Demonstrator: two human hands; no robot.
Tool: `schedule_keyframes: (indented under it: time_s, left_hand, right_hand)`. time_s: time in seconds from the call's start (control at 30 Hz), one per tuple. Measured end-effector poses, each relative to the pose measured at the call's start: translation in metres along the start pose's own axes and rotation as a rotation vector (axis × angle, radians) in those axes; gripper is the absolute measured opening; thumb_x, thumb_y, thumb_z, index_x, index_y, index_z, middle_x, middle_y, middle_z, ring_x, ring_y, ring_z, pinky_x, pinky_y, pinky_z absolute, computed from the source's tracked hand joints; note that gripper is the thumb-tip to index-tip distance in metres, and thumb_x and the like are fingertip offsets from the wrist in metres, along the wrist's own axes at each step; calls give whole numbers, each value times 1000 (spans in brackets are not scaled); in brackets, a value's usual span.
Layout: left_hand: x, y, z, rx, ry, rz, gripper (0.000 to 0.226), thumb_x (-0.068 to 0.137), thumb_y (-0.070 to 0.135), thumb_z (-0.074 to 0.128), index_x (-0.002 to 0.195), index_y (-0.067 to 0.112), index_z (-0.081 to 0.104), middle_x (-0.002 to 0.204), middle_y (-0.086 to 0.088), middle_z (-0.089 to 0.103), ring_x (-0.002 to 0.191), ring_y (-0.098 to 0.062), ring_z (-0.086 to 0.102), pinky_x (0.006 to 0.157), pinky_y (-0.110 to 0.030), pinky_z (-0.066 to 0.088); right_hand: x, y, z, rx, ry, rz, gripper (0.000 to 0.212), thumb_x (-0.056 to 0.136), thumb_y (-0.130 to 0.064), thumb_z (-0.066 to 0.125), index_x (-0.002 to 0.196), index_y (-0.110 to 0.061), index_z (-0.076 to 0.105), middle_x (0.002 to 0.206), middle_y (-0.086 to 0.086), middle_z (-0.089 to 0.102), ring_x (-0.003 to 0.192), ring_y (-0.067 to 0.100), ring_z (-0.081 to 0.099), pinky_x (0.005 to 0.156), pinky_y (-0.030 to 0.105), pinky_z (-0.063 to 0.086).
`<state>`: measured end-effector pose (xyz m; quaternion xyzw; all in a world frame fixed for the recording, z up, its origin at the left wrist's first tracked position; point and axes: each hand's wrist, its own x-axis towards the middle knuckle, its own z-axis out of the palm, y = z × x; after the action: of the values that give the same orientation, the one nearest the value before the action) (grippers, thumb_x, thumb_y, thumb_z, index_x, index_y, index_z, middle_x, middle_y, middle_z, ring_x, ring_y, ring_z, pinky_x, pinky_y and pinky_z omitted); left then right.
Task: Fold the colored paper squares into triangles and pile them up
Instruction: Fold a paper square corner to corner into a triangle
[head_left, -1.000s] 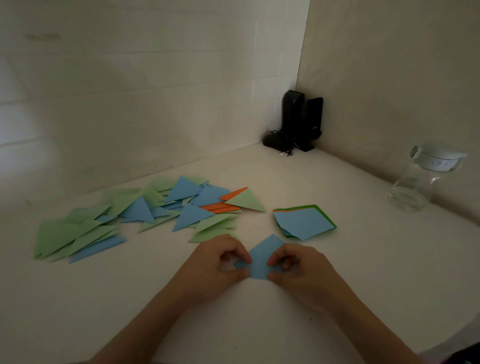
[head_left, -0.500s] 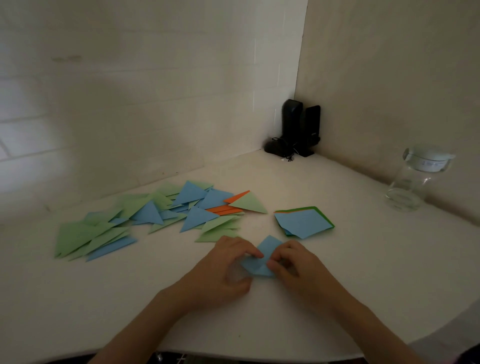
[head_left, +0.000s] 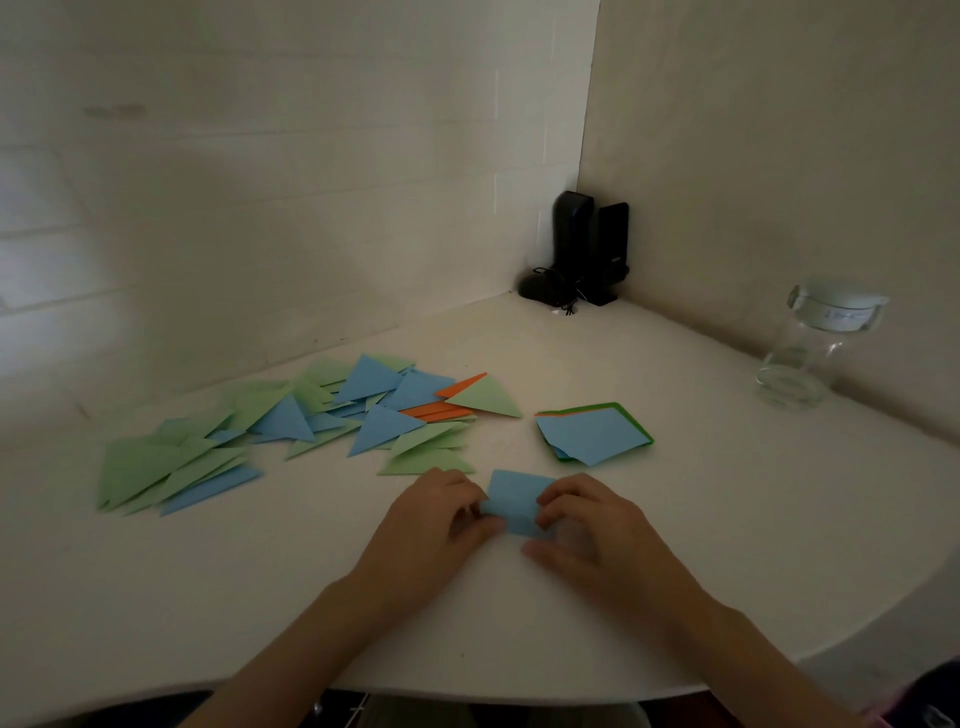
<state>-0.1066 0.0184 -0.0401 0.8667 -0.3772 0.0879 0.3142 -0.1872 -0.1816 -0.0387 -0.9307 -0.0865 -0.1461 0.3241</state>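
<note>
No legible text (jar (head_left: 810, 353) label blurred)

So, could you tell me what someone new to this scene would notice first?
Probably the left hand and right hand pinching a blue paper between them at the near middle of the white table. Next, the spread of green, blue and orange folded triangles to the left, with a small stack of unfolded squares just behind the hands.

Both forearms are bare to the frame's edge, left hand (head_left: 436, 525) and right hand (head_left: 597, 535) ungloved.
</note>
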Motion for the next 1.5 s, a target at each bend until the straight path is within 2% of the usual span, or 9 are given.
schedule_keyframes:
  time_s: [0.13, 0.37, 0.53, 0.87, 1.13, 1.23, 1.33, 1.43, 1.5]
  left_hand:
    - [9, 4, -1, -63, -21, -153, 24, 78, 49, 68, 68, 33, 52, 78, 11, 52, 79, -5, 47, 67, -18, 32]
    - [10, 3, 6, 2, -18, -257, 26, 74, 56, 68, 67, 36, 53, 88, 11, 46, 94, -6, 41, 75, -16, 32]
    - [11, 5, 10, 60, 14, -245, 34, 69, 61, 66, 65, 31, 53, 87, 9, 44, 89, -6, 39, 71, -15, 30]
    - [16, 3, 1, 13, -75, -279, 25, 75, 50, 70, 66, 35, 53, 88, 10, 47, 91, -6, 41, 68, -16, 30]
    - [5, 7, 1, -18, 10, -186, 9, 84, 29, 67, 87, 27, 58, 90, 13, 49, 88, -5, 44, 72, -10, 33]
    - [1, 19, 12, 46, 49, -74, 15, 86, 10, 57, 94, 20, 65, 93, 5, 53, 87, -10, 50, 73, -20, 44]
    - [0, 34, 27, 204, 95, 32, 15, 80, 15, 54, 85, 12, 68, 83, -1, 58, 75, -17, 57, 56, -31, 51]
    - [3, 43, 35, 317, 73, 6, 13, 68, 16, 76, 78, 13, 68, 80, -2, 58, 70, -17, 57, 48, -24, 47]
    - [4, 43, 37, 329, 59, 5, 10, 73, 23, 70, 77, 15, 68, 81, -1, 58, 71, -16, 56, 50, -23, 43]
  right_hand:
    - [4, -2, 8, 3, 124, 54, 33, 78, -49, 53, 73, -20, 67, 88, -10, 59, 82, -1, 54, 76, 0, 35]
    - [6, -3, 17, -89, 226, 177, 39, 73, -57, 52, 62, -22, 65, 84, -12, 55, 82, 3, 52, 73, 9, 34]
    - [9, -7, 18, -81, 221, 240, 25, 70, -41, 77, 60, -20, 67, 86, -9, 54, 83, 7, 54, 74, 19, 42]
    - [14, -8, -4, -9, 54, 246, 25, 70, -33, 79, 75, -24, 55, 83, -10, 51, 79, 0, 47, 68, 7, 35]
    - [10, -4, -4, 55, 25, 228, 23, 73, -21, 77, 85, -27, 59, 88, -13, 49, 85, -1, 49, 72, 4, 33]
    - [11, -6, -4, 60, 28, 234, 22, 73, -20, 77, 85, -27, 60, 88, -13, 48, 84, -1, 49, 71, 3, 33]
    - [10, -5, -1, 50, 50, 227, 21, 73, -21, 77, 84, -27, 60, 88, -13, 48, 82, -4, 48, 71, 3, 33]
    - [6, -6, 3, 56, 106, 181, 20, 73, -24, 78, 83, -27, 61, 87, -16, 49, 87, -7, 47, 73, 3, 34]
    - [3, -5, 0, 76, 114, 164, 23, 72, -21, 79, 87, -27, 62, 89, -15, 53, 91, -5, 48, 73, 3, 35]
